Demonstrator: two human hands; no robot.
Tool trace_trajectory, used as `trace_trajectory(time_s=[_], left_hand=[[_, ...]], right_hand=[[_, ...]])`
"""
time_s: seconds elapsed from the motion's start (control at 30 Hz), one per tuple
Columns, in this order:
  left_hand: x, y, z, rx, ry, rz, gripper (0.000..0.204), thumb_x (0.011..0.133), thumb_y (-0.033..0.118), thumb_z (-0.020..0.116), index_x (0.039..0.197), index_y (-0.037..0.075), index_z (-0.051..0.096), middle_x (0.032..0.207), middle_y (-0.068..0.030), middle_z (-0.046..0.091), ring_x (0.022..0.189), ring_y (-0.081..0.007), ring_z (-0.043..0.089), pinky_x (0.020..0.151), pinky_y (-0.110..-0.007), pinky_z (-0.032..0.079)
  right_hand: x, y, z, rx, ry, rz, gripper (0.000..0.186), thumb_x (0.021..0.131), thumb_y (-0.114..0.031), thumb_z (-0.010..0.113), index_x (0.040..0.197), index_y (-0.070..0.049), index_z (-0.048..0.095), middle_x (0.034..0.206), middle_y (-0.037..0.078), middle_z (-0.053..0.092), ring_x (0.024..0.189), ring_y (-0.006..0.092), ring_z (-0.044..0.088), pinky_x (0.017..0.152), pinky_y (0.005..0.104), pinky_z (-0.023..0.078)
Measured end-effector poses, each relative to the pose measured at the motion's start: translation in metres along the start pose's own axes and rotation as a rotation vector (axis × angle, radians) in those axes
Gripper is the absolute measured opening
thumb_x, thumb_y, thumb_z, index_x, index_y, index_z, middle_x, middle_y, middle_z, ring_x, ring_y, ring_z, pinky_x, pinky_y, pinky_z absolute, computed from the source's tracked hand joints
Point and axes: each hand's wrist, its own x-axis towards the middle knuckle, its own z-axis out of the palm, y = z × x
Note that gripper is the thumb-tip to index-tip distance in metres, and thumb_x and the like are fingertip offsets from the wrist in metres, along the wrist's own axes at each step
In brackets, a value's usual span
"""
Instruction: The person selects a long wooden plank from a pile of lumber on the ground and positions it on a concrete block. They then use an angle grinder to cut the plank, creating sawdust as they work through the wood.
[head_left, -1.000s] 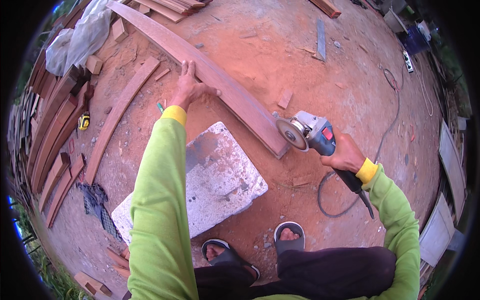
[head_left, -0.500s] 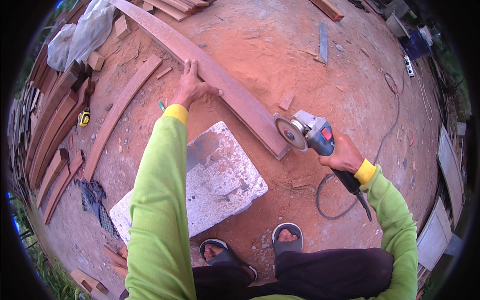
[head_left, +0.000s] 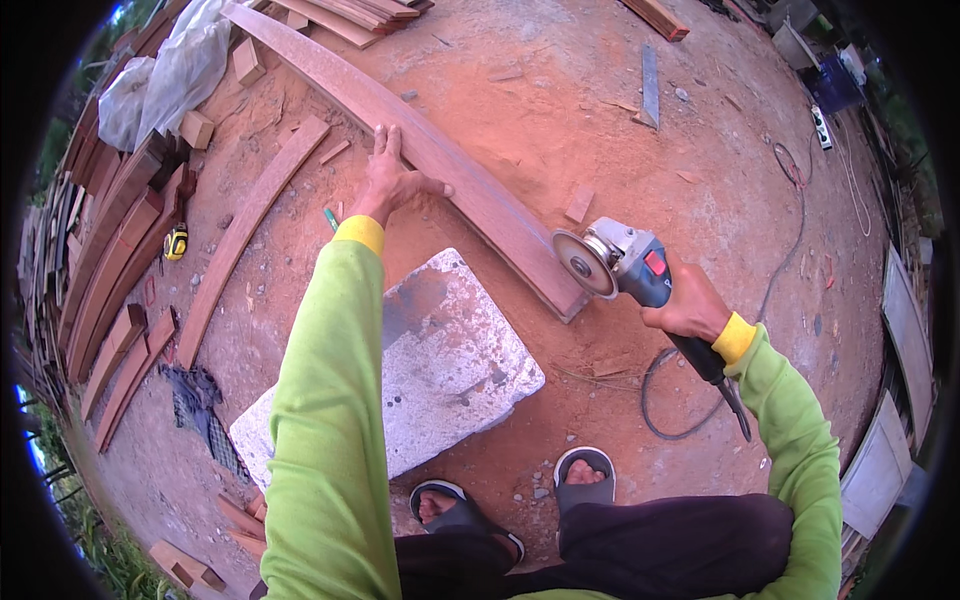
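Observation:
A long reddish wooden plank slants from the far left to the middle, its near end close to the grinder. My left hand lies on the plank's left edge with fingers stretched out and thumb spread. In my right hand is an angle grinder, its fingers wrapped round the body. The grinder's cutting disc stands upright at the plank's near end; whether it touches the wood I cannot tell. Below the plank sits a pale, speckled block.
Curved wooden pieces and stacked boards lie on the left, with a yellow tape measure beside them. The grinder's cable loops over the dusty ground toward a power strip. A metal strip lies farther off. My sandalled feet are close below.
The whole view has shifted slightly, so things sit a little farther right. Both hands, the plank and the grinder keep nearly the same places relative to each other.

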Motion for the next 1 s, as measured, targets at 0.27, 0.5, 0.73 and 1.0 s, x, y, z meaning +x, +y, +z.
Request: trace_trajectory(time_s=[0.27,0.5,0.73,1.0], left_hand=[[0.000,-0.003,0.001,-0.023,0.010,0.011,0.137,0.039,0.039,0.091,0.148,0.000,0.016,0.155,-0.0203,0.006,0.142,-0.0360,0.015,0.116,-0.038,0.021],[0.000,-0.001,0.002,-0.040,0.016,0.007,0.137,0.039,0.038,0.091,0.148,0.001,0.017,0.155,-0.0208,0.005,0.143,-0.0351,0.015,0.116,-0.038,0.022],[0.000,-0.003,0.001,-0.013,0.009,0.025,0.137,0.040,0.044,0.089,0.146,-0.004,0.017,0.154,-0.0259,0.007,0.143,-0.0343,0.013,0.116,-0.035,0.018],[0.001,-0.004,0.002,-0.031,0.006,0.026,0.138,0.039,0.042,0.090,0.146,-0.005,0.017,0.154,-0.0258,0.006,0.144,-0.0333,0.012,0.117,-0.035,0.017]], right_hand=[[0.002,-0.008,-0.002,-0.023,0.000,0.002,0.065,0.058,-0.022,0.072,0.109,0.009,0.049,0.082,0.030,0.061,0.079,0.0437,0.063,0.072,0.0446,0.049],[0.006,-0.003,0.000,-0.031,0.003,-0.019,0.064,0.058,-0.023,0.073,0.106,0.012,0.049,0.082,0.031,0.061,0.078,0.0444,0.063,0.071,0.0452,0.050],[0.010,-0.005,0.001,-0.063,-0.004,0.002,0.063,0.058,-0.024,0.073,0.103,0.014,0.050,0.082,0.031,0.061,0.078,0.0443,0.063,0.072,0.0452,0.050],[0.013,-0.006,0.001,-0.037,-0.005,-0.018,0.063,0.058,-0.024,0.072,0.102,0.014,0.049,0.081,0.032,0.061,0.078,0.0436,0.064,0.071,0.0452,0.050]])
